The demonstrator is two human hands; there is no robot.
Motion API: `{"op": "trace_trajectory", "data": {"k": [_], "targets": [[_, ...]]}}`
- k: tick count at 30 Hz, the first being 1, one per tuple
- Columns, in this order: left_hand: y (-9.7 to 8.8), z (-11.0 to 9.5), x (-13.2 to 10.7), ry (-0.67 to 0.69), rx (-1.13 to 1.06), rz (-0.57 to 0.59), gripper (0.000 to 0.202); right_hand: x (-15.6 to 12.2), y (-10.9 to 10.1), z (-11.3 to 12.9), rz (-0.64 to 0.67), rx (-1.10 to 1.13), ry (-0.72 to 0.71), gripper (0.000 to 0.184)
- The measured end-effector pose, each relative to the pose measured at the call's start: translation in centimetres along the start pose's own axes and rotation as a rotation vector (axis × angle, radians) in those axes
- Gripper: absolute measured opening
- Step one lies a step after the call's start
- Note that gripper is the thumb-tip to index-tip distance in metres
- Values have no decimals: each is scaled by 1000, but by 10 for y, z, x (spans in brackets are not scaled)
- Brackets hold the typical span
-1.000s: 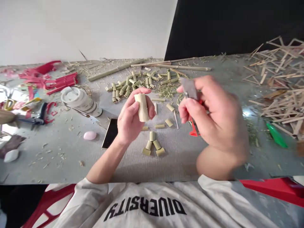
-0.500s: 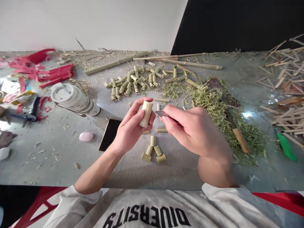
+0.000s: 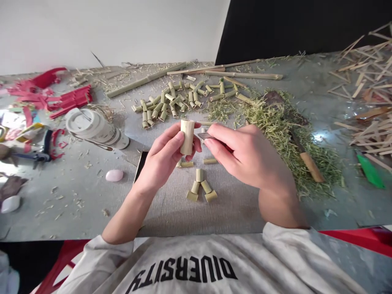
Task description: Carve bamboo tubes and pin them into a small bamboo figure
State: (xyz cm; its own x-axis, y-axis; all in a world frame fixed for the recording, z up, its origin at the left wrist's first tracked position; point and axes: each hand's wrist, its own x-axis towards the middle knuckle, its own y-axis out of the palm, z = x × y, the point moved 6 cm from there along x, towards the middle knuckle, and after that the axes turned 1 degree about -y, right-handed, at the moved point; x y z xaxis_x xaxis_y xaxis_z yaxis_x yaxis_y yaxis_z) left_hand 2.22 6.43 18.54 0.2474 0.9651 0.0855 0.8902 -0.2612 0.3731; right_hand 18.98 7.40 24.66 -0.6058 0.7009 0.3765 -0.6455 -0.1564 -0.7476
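Observation:
Pale and peeled, a short bamboo piece [image 3: 187, 137] stands nearly upright in my left hand [image 3: 165, 153], which is closed around it. My right hand [image 3: 241, 153] grips a utility knife blade [image 3: 204, 135]; its handle is hidden inside my fist. The blade's tip points left, a small gap from the bamboo. Below my hands, several short bamboo pieces [image 3: 199, 175] are laid on the table in an inverted V shape. Two more bamboo lengths [image 3: 210, 161] lie flat just above them, partly behind my hands.
Cut bamboo segments [image 3: 163, 102] are heaped beyond my hands, with long bamboo poles [image 3: 147, 79] behind. Green shavings [image 3: 269, 122] and a wooden-handled tool [image 3: 311, 167] are at right. A white cup [image 3: 94, 127], pink oval object [image 3: 114, 175], phone [image 3: 140, 166] and pliers [image 3: 39, 152] lie left.
The bamboo piece has turned from a tilt to nearly upright in my left hand. Both hands sit slightly higher in view, and the blade stays beside the bamboo. The camera view has shifted a little.

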Motion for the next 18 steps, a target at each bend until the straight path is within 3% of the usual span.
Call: {"op": "trace_trajectory", "data": {"k": [6,18], "targets": [[5,8,3,-28,-32,29,27,-4,6,2,42,-30,12,18],[7,8,-4,-6,0,14,27,-5,14,2,114,29,26,22]]}}
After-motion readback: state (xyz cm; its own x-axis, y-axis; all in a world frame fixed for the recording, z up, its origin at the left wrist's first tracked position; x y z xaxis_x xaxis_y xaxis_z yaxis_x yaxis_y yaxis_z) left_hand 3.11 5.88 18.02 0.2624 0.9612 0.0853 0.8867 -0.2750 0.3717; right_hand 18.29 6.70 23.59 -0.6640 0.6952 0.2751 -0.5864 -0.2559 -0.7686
